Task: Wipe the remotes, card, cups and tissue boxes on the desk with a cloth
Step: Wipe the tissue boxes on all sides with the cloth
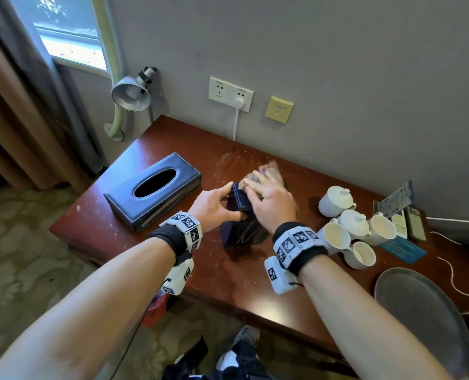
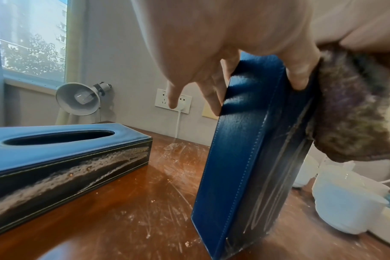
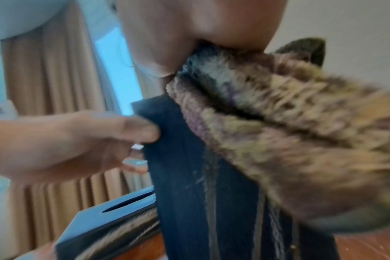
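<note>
A dark blue tissue box (image 1: pixel 241 231) stands on end on the red-brown desk (image 1: pixel 227 283). My left hand (image 1: pixel 229 201) grips its upper end, thumb on the near face and fingers behind. My right hand (image 1: pixel 266 193) holds a fuzzy brown-purple cloth (image 1: pixel 267 172) against the box's right face near the top. The left wrist view shows that box (image 2: pixel 245 158) streaked with dust beside the cloth (image 2: pixel 350 114). A second blue tissue box (image 1: pixel 153 193) lies flat to the left. White cups (image 1: pixel 334 201), two remotes (image 1: pixel 415 223) and a teal card (image 1: pixel 403 249) sit on the right.
A grey round tray (image 1: pixel 419 311) lies at the desk's front right with white cables (image 1: pixel 455 283) beside it. A metal lamp (image 1: pixel 130 94) and wall sockets (image 1: pixel 230 93) stand behind the desk. Curtains (image 1: pixel 22 119) hang on the left. The desk top is dusty and scratched.
</note>
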